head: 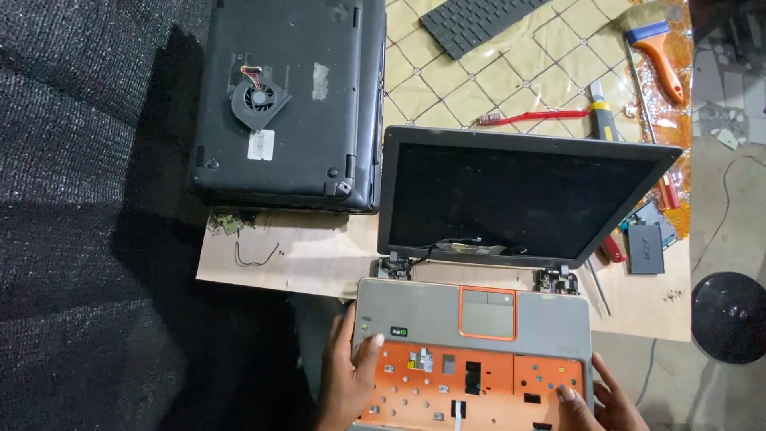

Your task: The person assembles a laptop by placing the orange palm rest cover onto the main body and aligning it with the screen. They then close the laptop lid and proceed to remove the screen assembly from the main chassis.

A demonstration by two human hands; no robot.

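Closed black laptop [287, 104] with loose fan [257, 100], keyboard [479, 20], red toothbrush [531, 118].

Fan [257, 100] on closed laptop [319, 144] — left of screen [519, 199].

Dim left side in deep shadow, brighter light at upper right, soft overall focus, slight blur

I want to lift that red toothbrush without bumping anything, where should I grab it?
Take the red toothbrush by the middle of its thin handle, coming straight down from above. It lies flat on the patterned table, with the laptop screen edge close below and a screwdriver at its right end.
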